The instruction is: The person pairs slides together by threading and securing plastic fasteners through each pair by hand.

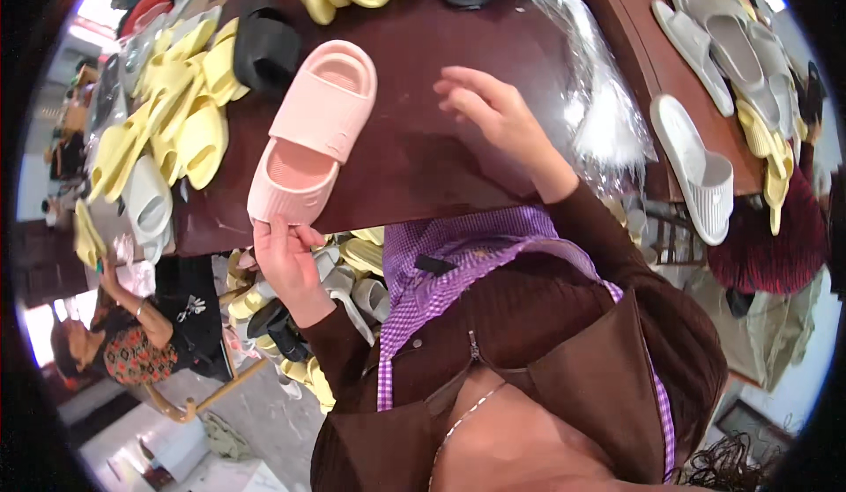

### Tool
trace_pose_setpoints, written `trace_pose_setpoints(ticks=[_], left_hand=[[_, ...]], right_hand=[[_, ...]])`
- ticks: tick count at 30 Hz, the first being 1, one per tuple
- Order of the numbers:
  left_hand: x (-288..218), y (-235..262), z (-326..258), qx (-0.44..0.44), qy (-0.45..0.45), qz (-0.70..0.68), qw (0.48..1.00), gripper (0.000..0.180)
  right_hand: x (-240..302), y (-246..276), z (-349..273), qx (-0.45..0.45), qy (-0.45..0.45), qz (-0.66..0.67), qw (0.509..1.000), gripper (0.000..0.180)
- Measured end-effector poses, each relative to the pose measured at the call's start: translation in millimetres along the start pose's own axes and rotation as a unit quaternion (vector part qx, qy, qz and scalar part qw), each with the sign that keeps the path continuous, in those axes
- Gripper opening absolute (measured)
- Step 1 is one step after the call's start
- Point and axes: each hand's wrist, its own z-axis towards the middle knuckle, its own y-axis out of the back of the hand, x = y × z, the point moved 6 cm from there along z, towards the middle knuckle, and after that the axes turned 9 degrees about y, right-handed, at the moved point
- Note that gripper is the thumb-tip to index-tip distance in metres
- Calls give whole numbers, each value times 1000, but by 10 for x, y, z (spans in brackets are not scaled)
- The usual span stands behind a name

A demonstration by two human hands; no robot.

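- Dark brown table point(423, 166) fills the middle of the view, its near edge running just above the person's purple checked apron point(458, 263).
- Nearest, the left hand point(284, 258) reaches up from below that near edge and grips the heel end of a pink slide sandal point(313, 135), fingers curled over its rim.
- That pink slide sandal lies lengthwise on the table, heel overhanging the near edge, toe pointing away toward the far side.
- Right of the pink sandal, the right hand point(485, 108) hovers over bare table top with fingers spread and loose, holding nothing.
- Under the table edge, below the pink sandal, a heap of yellow and grey sandals point(352, 272) shows on the floor.
- Left of the pink sandal, a pile of yellow slides point(181, 108) crowds the table, with a black slide point(264, 51) just beyond them.
- Right of the free hand lies a bundle of clear plastic bags point(599, 95).
- Farther right, grey slides point(696, 166) sit on a second table.
- Far left and lower, another person point(132, 333) sits by the floor.
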Motion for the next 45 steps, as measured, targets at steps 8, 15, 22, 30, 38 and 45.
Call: trace_pose_setpoints(ticks=[8, 15, 22, 30, 38, 45], left_hand=[[181, -381, -97, 72, 45, 87, 993, 16], [170, -560, 45, 60, 29, 113, 991, 16], [-438, -259, 297, -49, -114, 170, 978, 19], [-801, -1238, 891, 19, -166, 501, 849, 24], [-162, -2334, 678, 187, -310, 482, 798, 22], [824, -3088, -330, 407, -238, 424, 773, 12]], right_hand=[[-279, 155, -50, -27, -71, 79, 994, 28], [-266, 396, -195, -123, -16, -11, 992, 24], [-121, 1543, -278, -312, 24, -123, 942, 25], [376, 1133, 395, -101, 191, -238, 947, 21], [749, 1603, 74, -214, 221, -266, 913, 18], [347, 1715, -810, -292, 121, -179, 932, 20]])
